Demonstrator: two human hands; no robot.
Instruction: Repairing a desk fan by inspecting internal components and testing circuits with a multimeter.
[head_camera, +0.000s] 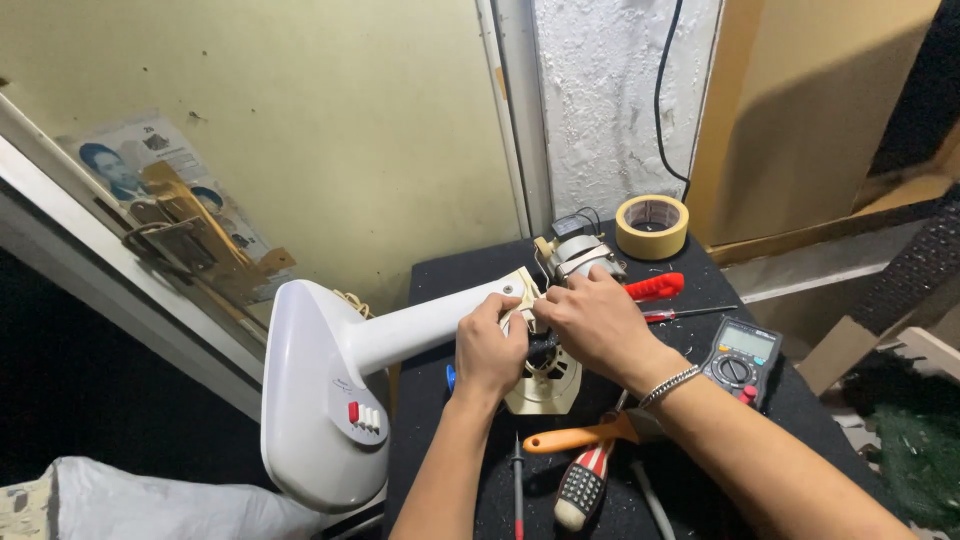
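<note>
Head view: we look down on a small black-topped table (470, 275) set against a cream wall. Over its left edge hangs the white fan base (315, 410), its neck (425, 322) sloping up onto the table. Our left hand (490, 350) is curled shut around the upper end of that neck, near the table's middle, fingers pinching the cream bracket there. Just right of it, touching, our right hand (598, 318) is closed over the fan motor (578, 252), which sits toward the far edge; a metal bracelet (668, 386) circles that wrist. Under both hands lies a round cream housing (545, 385). Toward the near edge lie an orange-handled tool (575, 437) and a striped screwdriver (582, 485). Near the far right corner stands a roll of masking tape (651, 226), with a red-handled tool (655, 287) just before it. A multimeter (742, 356) rests by the right edge.
</note>
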